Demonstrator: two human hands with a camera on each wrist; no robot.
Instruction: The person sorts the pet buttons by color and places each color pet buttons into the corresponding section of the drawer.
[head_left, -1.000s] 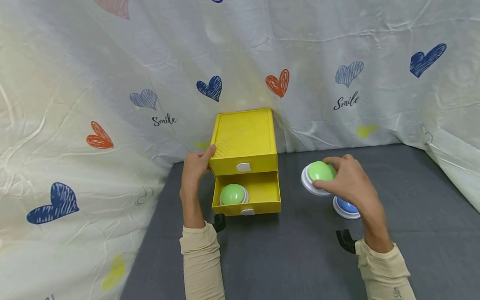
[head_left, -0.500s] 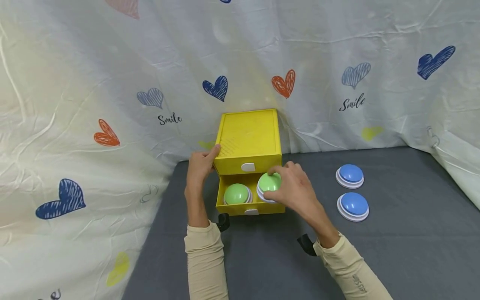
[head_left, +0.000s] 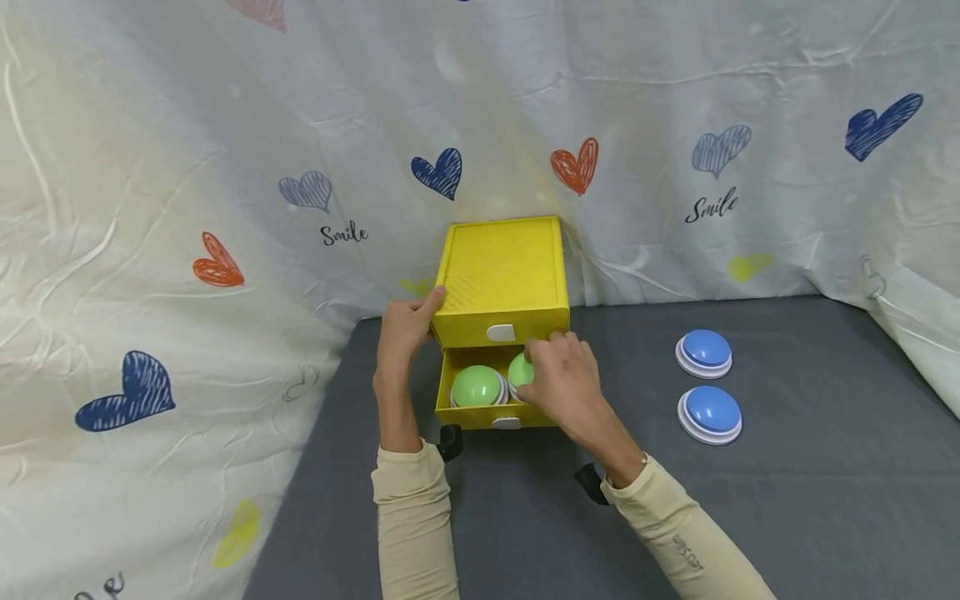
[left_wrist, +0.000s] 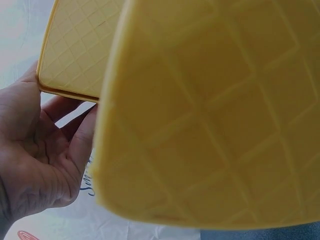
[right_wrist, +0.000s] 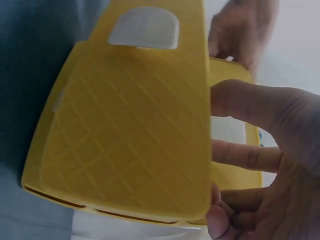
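A yellow two-drawer box (head_left: pixel 504 262) stands against the cloth backdrop with its lower drawer (head_left: pixel 474 418) pulled out. My left hand (head_left: pixel 403 342) grips the box's left front corner, thumb on top. Inside the drawer, on the left, sits a green dome push button (head_left: pixel 477 386) with a white base. A second green push button (head_left: pixel 521 372) is at the drawer's right side, between the thumb and fingers of my right hand (head_left: pixel 564 383), which covers much of it. In the right wrist view my right hand's fingers (right_wrist: pixel 245 155) reach behind the drawer front, which hides the button.
Two blue push buttons (head_left: pixel 706 350) with white bases rest on the dark grey tabletop (head_left: pixel 825 500) to the right, one nearer than the other. A white cloth with printed hearts (head_left: pixel 637 100) hangs behind and to the left. The upper drawer (head_left: pixel 540 325) is closed.
My right hand has carried the second green push button leftward from above the table and down into the lower drawer. My left hand keeps its hold on the box.
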